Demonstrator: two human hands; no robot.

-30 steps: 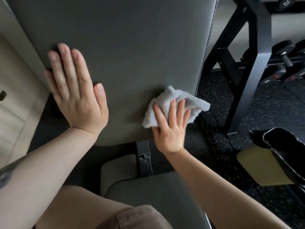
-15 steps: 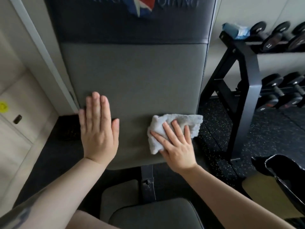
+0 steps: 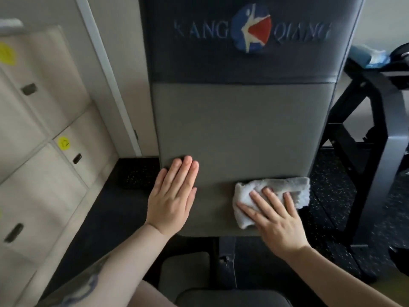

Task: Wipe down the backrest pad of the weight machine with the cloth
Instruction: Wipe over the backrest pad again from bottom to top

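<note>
The grey backrest pad [image 3: 241,129] stands upright in front of me, with a dark upper band carrying a red, white and blue logo. A crumpled white cloth [image 3: 276,191] lies against the pad's lower right corner. My right hand [image 3: 272,216] presses flat on the cloth, fingers spread over it. On the pad's lower left part rests my left hand [image 3: 174,196], flat, fingers together, holding nothing.
Beige lockers [image 3: 39,138] with yellow stickers line the left wall. A black dumbbell rack [image 3: 363,138] stands to the right on the speckled dark floor. The grey seat pad [image 3: 230,298] and its black post [image 3: 226,260] are below the backrest.
The view has tilted upward and pulled back, revealing the logo band. Both hands sit lower on the pad. The cloth has spread out along the pad's lower right edge.
</note>
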